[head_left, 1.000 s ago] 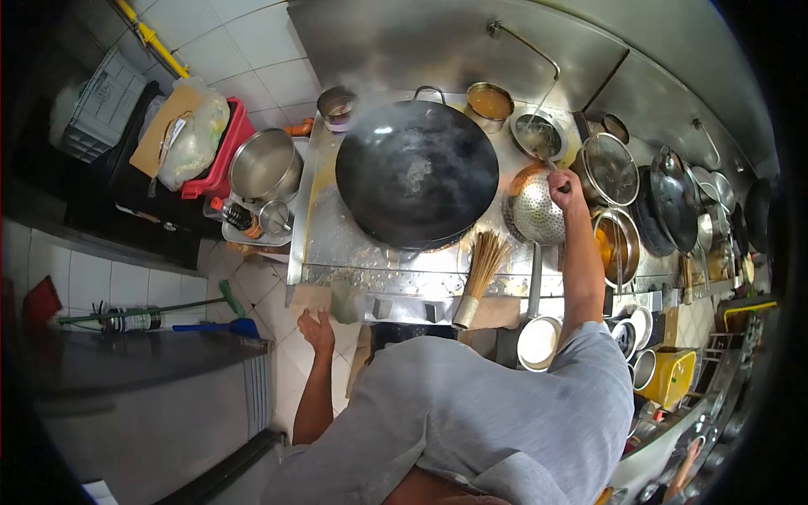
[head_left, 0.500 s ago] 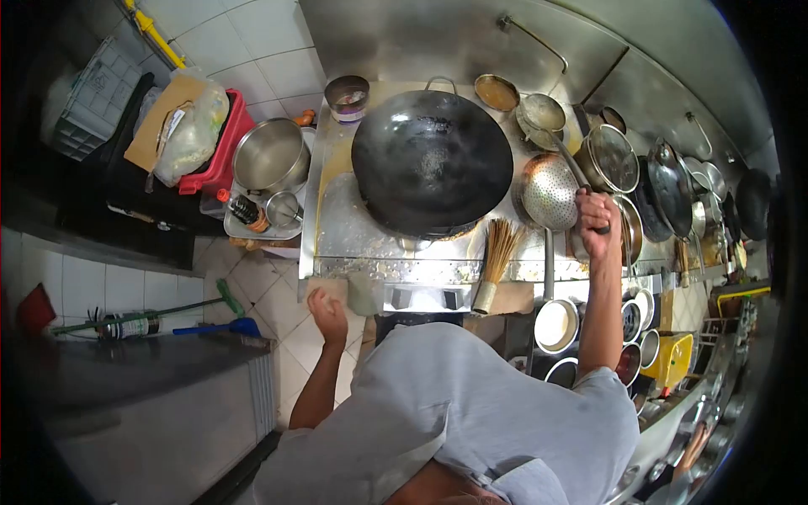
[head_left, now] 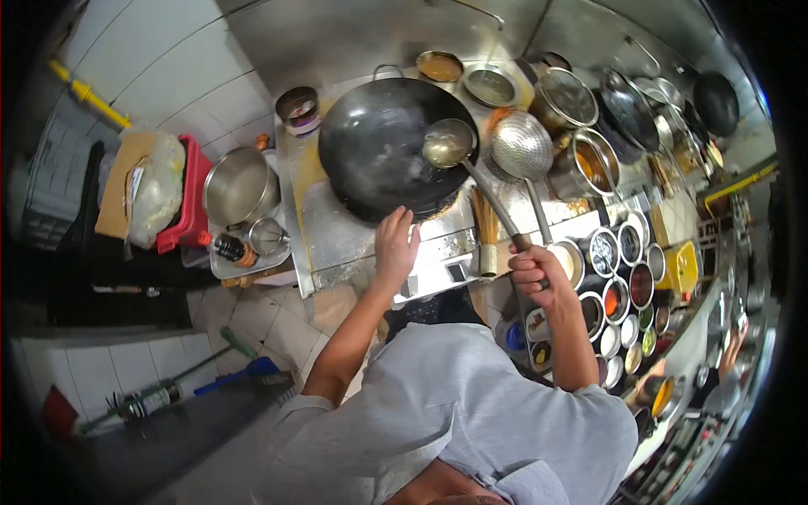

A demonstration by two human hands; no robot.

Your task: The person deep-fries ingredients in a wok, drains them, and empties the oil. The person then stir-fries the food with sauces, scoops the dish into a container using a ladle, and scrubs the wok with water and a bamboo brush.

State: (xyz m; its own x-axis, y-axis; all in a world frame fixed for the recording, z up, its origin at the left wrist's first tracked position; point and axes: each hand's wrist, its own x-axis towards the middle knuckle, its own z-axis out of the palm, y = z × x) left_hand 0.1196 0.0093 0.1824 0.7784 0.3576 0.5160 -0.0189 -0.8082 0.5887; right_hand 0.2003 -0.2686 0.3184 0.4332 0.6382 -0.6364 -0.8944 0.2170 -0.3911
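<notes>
My right hand (head_left: 543,273) is closed around the handle of a long metal ladle (head_left: 449,143). The ladle's bowl sits over the right side of a large black wok (head_left: 379,126) on the stove. At the wok's near edge is my left hand (head_left: 396,248), fingers stretched toward the rim; I cannot tell whether it touches. Between the wok and my right hand lie a bamboo wok brush (head_left: 486,227) and a perforated skimmer (head_left: 522,145). Behind the wok are a bowl of brown liquid (head_left: 440,66) and a round bowl under a tap (head_left: 491,85).
Several seasoning containers (head_left: 617,300) stand on the right, near a pot with orange liquid (head_left: 583,164) and a strainer over a pot (head_left: 566,97). To the left are a steel pot (head_left: 241,187), a dark bottle (head_left: 233,250) and a red bin (head_left: 192,189). Another person's hand shows far right.
The ladle has moved left from beside the skimmer to over the wok, my right hand coming nearer my body. My left hand has gone from the stove's front-left corner to the wok's near rim.
</notes>
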